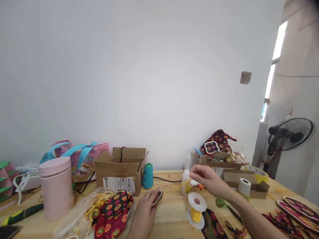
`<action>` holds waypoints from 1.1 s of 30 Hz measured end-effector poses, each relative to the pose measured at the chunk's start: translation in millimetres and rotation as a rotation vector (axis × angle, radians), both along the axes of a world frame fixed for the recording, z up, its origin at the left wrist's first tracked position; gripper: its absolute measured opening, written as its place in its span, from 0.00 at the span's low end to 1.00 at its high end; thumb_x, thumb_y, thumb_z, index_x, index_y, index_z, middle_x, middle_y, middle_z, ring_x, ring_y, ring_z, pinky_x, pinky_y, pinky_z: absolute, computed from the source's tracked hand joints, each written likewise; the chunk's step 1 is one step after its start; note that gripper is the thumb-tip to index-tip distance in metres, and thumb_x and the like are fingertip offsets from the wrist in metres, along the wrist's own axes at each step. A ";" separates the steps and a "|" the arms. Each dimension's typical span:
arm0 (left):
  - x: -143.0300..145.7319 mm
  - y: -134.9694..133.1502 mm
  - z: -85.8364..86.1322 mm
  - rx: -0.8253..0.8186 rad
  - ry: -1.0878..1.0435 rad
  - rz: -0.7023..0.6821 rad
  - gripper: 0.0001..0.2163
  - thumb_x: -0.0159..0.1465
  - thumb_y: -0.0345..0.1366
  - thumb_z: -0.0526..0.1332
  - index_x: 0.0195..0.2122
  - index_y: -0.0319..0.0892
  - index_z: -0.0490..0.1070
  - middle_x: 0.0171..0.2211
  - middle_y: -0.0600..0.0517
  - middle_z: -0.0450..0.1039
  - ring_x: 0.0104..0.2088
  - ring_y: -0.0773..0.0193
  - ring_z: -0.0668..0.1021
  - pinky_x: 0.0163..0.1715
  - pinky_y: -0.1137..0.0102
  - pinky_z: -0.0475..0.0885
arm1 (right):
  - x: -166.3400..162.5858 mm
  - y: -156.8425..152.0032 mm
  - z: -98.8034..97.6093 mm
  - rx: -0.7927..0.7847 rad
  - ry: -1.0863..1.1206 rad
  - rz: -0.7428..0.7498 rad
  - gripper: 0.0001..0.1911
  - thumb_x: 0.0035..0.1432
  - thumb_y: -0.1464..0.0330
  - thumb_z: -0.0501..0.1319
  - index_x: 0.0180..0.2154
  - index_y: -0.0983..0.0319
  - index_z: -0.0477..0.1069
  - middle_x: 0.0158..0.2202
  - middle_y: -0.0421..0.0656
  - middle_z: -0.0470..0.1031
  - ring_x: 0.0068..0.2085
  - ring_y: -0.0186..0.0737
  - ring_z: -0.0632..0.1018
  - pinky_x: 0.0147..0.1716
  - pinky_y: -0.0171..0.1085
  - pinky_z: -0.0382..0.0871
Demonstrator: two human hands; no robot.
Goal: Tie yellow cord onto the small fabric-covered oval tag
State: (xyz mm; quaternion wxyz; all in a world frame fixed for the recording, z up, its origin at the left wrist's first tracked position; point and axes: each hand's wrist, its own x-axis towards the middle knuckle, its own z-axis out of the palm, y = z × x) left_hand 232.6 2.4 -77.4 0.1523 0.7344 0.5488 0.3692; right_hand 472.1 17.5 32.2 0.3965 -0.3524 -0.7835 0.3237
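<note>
My left hand rests low over the wooden table, fingers closed around a small dark padded fabric piece with a pale edge. Yellow thread stretches from near that piece toward my right hand, which is raised with thumb and forefinger pinched on it. Just behind the right fingertips stands a white squeeze bottle with a yellow label. Below the right hand is a white spool wound with yellow thread. Patterned dark fabric lies in a clear plastic bag left of my left hand.
A pink canister, a cardboard box and a teal thread cone stand on the left. To the right are a box of fabric scraps, a white roll and oval patterned pieces. A fan stands beyond.
</note>
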 end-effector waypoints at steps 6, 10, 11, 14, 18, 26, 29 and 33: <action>5.1 -7.2 -2.9 -0.075 0.098 -0.048 0.29 0.47 0.26 0.55 0.53 0.43 0.59 0.55 0.46 0.59 0.56 0.54 0.58 0.55 0.57 0.48 | -11.5 -6.1 -32.4 0.052 -0.085 -0.096 0.09 0.54 0.65 0.54 0.25 0.63 0.64 0.18 0.34 0.58 0.20 0.29 0.61 0.19 0.28 0.54; 27.5 -12.6 10.4 -0.103 -0.057 -0.245 0.37 0.46 0.30 0.61 0.57 0.39 0.47 0.60 0.45 0.45 0.59 0.54 0.47 0.56 0.56 0.40 | -33.4 -24.0 -29.2 0.188 -0.273 -0.050 0.04 0.50 0.73 0.57 0.25 0.63 0.68 0.21 0.37 0.65 0.24 0.31 0.65 0.22 0.29 0.59; 34.5 -13.1 14.9 -0.112 -0.170 -0.285 0.37 0.48 0.33 0.61 0.58 0.38 0.46 0.59 0.44 0.46 0.59 0.54 0.49 0.56 0.58 0.44 | -39.8 -28.8 -24.4 0.208 -0.309 -0.018 0.04 0.49 0.75 0.58 0.25 0.62 0.68 0.22 0.37 0.67 0.25 0.31 0.66 0.23 0.29 0.60; 53.6 -12.1 29.3 -0.121 -0.511 -0.419 0.26 0.53 0.33 0.57 0.54 0.39 0.55 0.53 0.44 0.61 0.51 0.57 0.64 0.50 0.65 0.58 | -55.2 -37.9 -10.9 0.276 -0.345 0.048 0.06 0.46 0.78 0.59 0.25 0.61 0.69 0.24 0.37 0.70 0.27 0.33 0.69 0.25 0.29 0.62; 64.5 -5.0 34.9 -0.111 -0.772 -0.479 0.08 0.55 0.34 0.57 0.33 0.38 0.70 0.27 0.52 0.70 0.32 0.63 0.71 0.34 0.72 0.65 | -50.3 -33.5 -13.1 0.271 -0.232 0.045 0.05 0.50 0.75 0.58 0.27 0.61 0.70 0.28 0.39 0.72 0.31 0.34 0.72 0.31 0.31 0.65; 51.3 3.7 11.8 -0.281 -0.991 -0.235 0.22 0.50 0.56 0.54 0.26 0.39 0.63 0.14 0.64 0.43 0.14 0.75 0.48 0.12 0.79 0.42 | 14.9 -13.5 -86.9 0.042 -0.190 -0.205 0.30 0.40 0.69 0.65 0.48 0.59 0.62 0.49 0.47 0.65 0.45 0.44 0.69 0.41 0.39 0.66; 46.2 2.9 17.4 -0.268 -1.047 -0.181 0.24 0.48 0.58 0.54 0.27 0.39 0.62 0.13 0.64 0.43 0.14 0.75 0.47 0.12 0.80 0.42 | 19.9 -11.7 -90.1 0.010 -0.185 -0.296 0.22 0.41 0.68 0.62 0.43 0.61 0.68 0.44 0.46 0.69 0.45 0.45 0.69 0.46 0.41 0.62; 38.7 5.3 20.1 -0.180 -1.114 -0.059 0.23 0.48 0.58 0.54 0.27 0.39 0.61 0.13 0.64 0.44 0.14 0.76 0.48 0.12 0.80 0.43 | 29.7 -8.4 -72.5 -0.097 0.160 -0.520 0.20 0.42 0.59 0.60 0.38 0.62 0.69 0.39 0.45 0.72 0.39 0.45 0.72 0.37 0.38 0.66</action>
